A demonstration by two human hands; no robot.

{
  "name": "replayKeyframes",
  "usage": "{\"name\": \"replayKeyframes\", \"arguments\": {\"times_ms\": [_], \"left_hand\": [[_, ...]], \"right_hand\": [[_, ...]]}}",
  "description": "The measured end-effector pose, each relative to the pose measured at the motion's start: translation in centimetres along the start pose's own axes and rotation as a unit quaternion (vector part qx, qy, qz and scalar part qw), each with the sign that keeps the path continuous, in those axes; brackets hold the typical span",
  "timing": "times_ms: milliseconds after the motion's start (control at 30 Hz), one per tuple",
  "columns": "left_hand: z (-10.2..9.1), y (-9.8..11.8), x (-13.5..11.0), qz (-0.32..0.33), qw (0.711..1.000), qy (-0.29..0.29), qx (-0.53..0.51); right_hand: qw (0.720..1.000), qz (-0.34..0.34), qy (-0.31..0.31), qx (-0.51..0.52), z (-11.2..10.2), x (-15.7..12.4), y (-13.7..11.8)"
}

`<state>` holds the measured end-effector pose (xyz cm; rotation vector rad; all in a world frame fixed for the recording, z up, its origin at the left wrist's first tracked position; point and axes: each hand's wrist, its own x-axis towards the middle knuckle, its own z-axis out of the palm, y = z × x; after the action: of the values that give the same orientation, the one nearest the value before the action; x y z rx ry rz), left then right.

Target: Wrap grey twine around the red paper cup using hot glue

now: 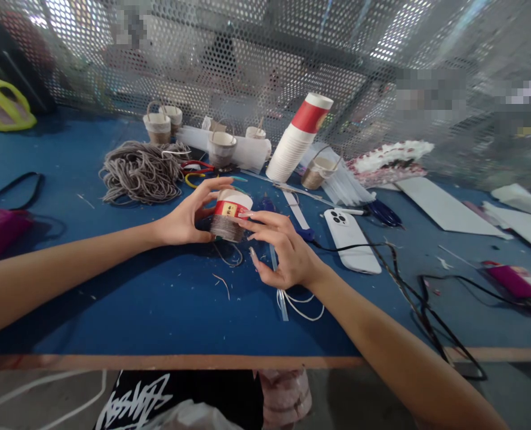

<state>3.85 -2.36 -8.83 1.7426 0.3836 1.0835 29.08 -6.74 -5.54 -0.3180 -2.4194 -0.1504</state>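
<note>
Between left hand (182, 222) and right hand (287, 246), a cup (228, 209) seemed partway through wrapping with cord (226, 229).
Left grip held it, fingers curled; right, loosely spread, touched its side. Another turn likely needed steady tension.

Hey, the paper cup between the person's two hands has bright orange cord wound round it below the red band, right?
Not quite: the cord is grey, not orange, as the head view shows. It is wound round the paper cup below the red band, between the two hands, as you say.
</note>
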Motion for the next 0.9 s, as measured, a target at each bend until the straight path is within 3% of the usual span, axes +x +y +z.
{"name": "replayKeyframes", "arguments": {"times_ms": [233, 467, 633, 900], "left_hand": [[-0.1, 0.3, 0.2, -0.033, 0.999, 0.019, -0.020], [0.0, 1.2, 0.1, -0.106, 0.994, 0.016, -0.030], [0.0, 1.2, 0.0, -0.120, 0.990, 0.025, -0.066], [-0.3, 0.9, 0.0, -0.115, 0.986, 0.046, -0.113]], "right_hand": [[1.000, 0.002, -0.005, 0.003, -0.1, 0.0, 0.1], [1.000, 0.010, -0.006, 0.000, -0.2, 0.0, 0.4], [1.000, 0.019, -0.012, 0.000, -0.2, 0.0, 0.4], [0.997, 0.038, 0.036, 0.061, -0.2, -0.1, 0.2]]}}
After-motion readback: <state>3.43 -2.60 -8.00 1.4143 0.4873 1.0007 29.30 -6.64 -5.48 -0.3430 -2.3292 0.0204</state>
